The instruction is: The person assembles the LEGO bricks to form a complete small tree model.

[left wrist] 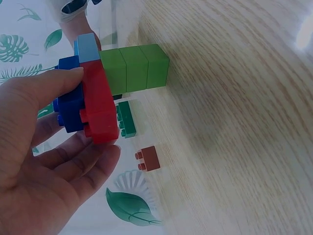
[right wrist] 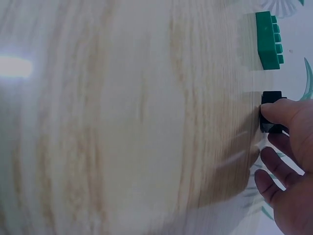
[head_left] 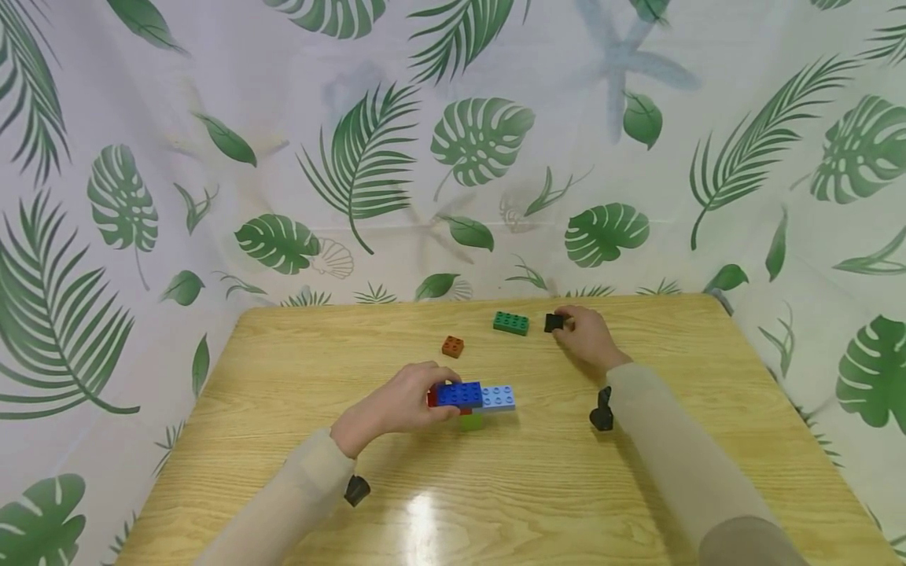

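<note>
Head view, brick stack (head_left: 460, 395): top runs left to right; left hand (head_left: 399, 399) grips its left end;
Head view, black brick (head_left: 554, 323): beyond and right of the stack, pinched by the right hand (head_left: 589, 334);
Tabletop (head_left: 538, 487) room: wood spans stack to black brick; far edge close behind the latter;
Left wrist view: thumb against the stack's blue brick (left wrist: 71, 105);
Right wrist view: lower fingers spread apart.
</note>
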A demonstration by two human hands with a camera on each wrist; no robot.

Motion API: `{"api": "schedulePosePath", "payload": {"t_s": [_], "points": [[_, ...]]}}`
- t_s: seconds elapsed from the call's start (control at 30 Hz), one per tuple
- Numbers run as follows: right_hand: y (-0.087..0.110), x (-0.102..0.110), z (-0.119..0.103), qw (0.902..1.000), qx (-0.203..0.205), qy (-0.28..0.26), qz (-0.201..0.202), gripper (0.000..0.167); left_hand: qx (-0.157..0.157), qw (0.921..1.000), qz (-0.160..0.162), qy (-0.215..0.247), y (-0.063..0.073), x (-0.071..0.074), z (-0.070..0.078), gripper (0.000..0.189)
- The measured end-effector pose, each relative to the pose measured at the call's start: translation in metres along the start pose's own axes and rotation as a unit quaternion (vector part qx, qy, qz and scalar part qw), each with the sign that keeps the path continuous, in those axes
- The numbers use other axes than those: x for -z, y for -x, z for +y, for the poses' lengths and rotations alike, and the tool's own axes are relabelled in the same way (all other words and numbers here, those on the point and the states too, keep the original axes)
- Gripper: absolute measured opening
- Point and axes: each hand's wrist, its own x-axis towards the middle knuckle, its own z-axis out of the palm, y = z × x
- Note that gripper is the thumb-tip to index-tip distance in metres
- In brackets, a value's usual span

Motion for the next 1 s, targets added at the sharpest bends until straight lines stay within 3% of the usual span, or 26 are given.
{"api": "schedulePosePath", "payload": {"t_s": [0.17,0.43,0.7,1.0], "points": [[-0.002,0.001,-0.008,1.0,0.001,-0.005,-0.007,0.045,-0.003,1.0,-0.001,0.004,0.0,0.001,0.001,0.044],[0.001,0.006,-0.042,0.9989,0.034,-0.025,-0.018,0.042,-0.005,1.0,-0.003,0.007,0.0,0.001,0.001,0.045],[0.016,0.008,-0.074,0.9944,0.103,-0.017,-0.015,0.039,0.003,0.9999,-0.006,0.01,-0.001,0.001,0.001,0.045],[0.038,0.009,-0.098,0.9918,0.121,-0.024,-0.033,0.039,0.0,1.0,-0.002,0.006,-0.001,0.001,0.003,0.044]]}}
